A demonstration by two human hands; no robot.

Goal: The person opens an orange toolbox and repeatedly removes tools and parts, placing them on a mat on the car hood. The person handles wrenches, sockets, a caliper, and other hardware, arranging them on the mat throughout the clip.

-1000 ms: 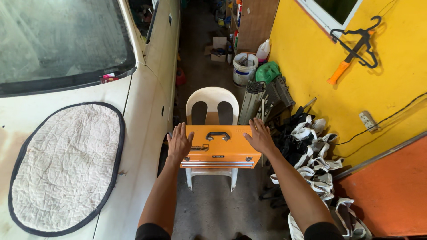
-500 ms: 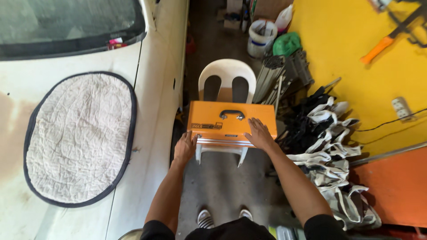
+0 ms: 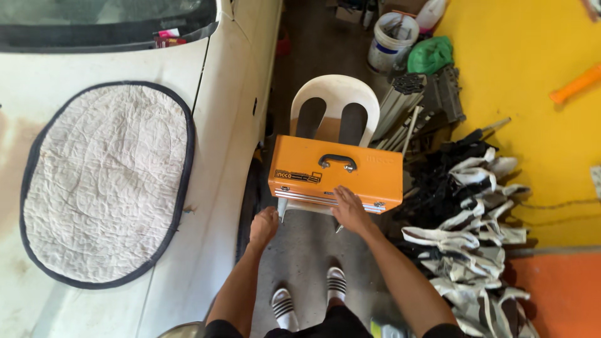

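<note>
An orange metal toolbox (image 3: 369,172) with a black handle rests shut on the seat of a white plastic chair (image 3: 335,100). My right hand (image 3: 349,208) lies flat on the front edge of its lid, near the latches. Off the box, my left hand (image 3: 263,226) hangs below its left corner with the fingers curled into a loose fist and nothing in it. My feet in striped white socks (image 3: 336,282) stand on the concrete floor just in front of the chair.
A white car (image 3: 216,134) fills the left side, with an oval quilted mat (image 3: 106,178) on its hood. To the right, a pile of black and white bags (image 3: 476,206) lies against a yellow wall. A white bucket (image 3: 391,44) and grey folded frames (image 3: 407,103) stand behind the chair.
My left hand has come off the toolbox's left side and dropped below it. The right hand has slid to the front middle of the lid. The view has tilted further down.
</note>
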